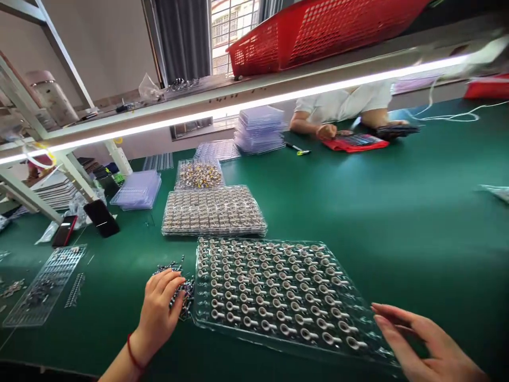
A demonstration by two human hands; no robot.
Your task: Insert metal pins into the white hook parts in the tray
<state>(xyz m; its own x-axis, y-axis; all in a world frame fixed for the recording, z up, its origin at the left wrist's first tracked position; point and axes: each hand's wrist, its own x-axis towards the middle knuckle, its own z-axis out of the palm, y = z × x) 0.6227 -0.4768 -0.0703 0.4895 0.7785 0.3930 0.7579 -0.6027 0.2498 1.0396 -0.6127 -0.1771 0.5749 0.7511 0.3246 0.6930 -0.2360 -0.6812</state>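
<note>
My left hand (pixel 158 306), a red cord on its wrist, reaches over a pile of small dark metal-looking parts (pixel 187 292). Its fingers are bent, with a gap between thumb and forefinger. Right beside the pile lies a clear plastic tray (pixel 278 344) filled with rows of pale, ring-headed small parts (pixel 274 286). Thumb and forefinger of my right hand (pixel 425 339) come together at the tray's right edge. Whether they pinch the rim or a tiny part cannot be made out.
Beyond the tray stand a stack of filled trays (pixel 214 212) and a tray of yellow-white pieces (pixel 199 175). Phones (pixel 101 218) and another clear tray (pixel 47 286) lie left. A lit shelf (pixel 246 101) holds a red basket (pixel 318 34). Opposite, a person (pixel 342 106) handles a red item.
</note>
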